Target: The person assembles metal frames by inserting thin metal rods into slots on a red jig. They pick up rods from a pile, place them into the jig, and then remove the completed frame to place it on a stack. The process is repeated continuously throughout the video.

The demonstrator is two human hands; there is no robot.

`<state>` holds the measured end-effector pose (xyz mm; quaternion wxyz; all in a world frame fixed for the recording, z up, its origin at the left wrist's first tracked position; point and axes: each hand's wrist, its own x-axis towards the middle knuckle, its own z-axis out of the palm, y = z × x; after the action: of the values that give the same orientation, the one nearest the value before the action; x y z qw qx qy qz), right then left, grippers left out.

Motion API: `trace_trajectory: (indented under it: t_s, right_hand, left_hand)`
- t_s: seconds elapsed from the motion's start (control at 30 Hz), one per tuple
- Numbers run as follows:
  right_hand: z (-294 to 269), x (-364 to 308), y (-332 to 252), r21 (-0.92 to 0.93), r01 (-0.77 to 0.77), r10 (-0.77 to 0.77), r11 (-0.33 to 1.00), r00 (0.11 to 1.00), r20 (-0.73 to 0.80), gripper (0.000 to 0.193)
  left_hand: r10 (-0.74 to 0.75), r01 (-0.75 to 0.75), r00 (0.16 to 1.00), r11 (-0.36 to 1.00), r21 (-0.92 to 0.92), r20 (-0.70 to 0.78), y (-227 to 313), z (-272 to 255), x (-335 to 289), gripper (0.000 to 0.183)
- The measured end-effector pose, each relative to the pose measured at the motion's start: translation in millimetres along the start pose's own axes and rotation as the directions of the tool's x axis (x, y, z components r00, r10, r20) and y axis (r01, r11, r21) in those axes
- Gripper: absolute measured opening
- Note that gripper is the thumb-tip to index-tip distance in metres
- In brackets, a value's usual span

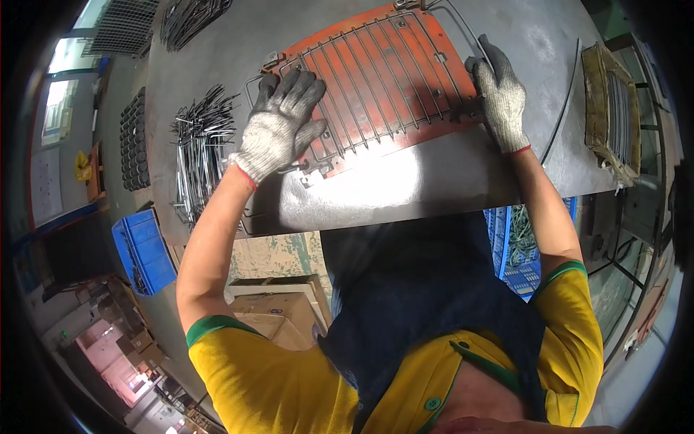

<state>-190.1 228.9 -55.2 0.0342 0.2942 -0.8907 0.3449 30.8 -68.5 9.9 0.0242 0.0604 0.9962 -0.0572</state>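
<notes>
A red-orange jig plate (447, 61) lies on the metal table, with a wire rack (361, 79) of parallel rods set on it between small metal stops. My left hand (278, 126), in a grey-white glove with dark fingertips, lies over the rack's left end, fingers stretched out and slightly apart. At the plate's right edge my right hand (501, 98), gloved the same way, is closed on a thin bent wire rod (463, 22). That rod curves up from between its fingers toward the plate's far right corner. Part of the rod is hidden in the glove.
Bundles of bent wire pieces (202, 148) lie at the table's left, more (189, 20) at the far left. A long curved strip (565, 108) lies right of my hand, near a worn crate of rods (596, 108). Blue bins (144, 253) and a cardboard box (278, 318) stand below.
</notes>
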Motion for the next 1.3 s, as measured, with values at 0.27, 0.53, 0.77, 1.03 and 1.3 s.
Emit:
trace_trajectory:
  t_s: [0.27, 0.53, 0.77, 1.03, 1.3]
  right_hand:
    - [0, 0, -4, 0.115, 0.006, 0.004, 0.993, 0.996, -0.085, 0.047]
    - [2, -4, 9, -0.123, 0.153, -0.163, 0.981, 0.983, -0.082, 0.038]
    - [-17, -31, 9, -0.303, 0.280, -0.319, 0.911, 0.944, -0.085, 0.016]
    - [-45, -29, -13, -0.008, -0.132, 0.132, 0.991, 0.978, 0.159, 0.038]
    - [-111, 3, -63, 0.148, 0.156, -0.133, 0.977, 0.979, -0.152, 0.035]
  left_hand:
    - [0.021, -0.021, 0.983, 1.000, 0.002, -0.182, 12, 4, 54, 0.057]
    - [-0.114, 0.095, 0.968, 0.991, -0.094, -0.223, -36, 13, 103, 0.055]
    - [-0.111, 0.108, 0.994, 0.974, -0.199, -0.008, -64, 10, 86, 0.042]
    - [-0.151, 0.138, 0.979, 0.986, 0.097, 0.137, -48, -15, 96, 0.029]
    - [-0.209, 0.145, 0.900, 0.971, -0.190, -0.381, -35, -34, 99, 0.026]
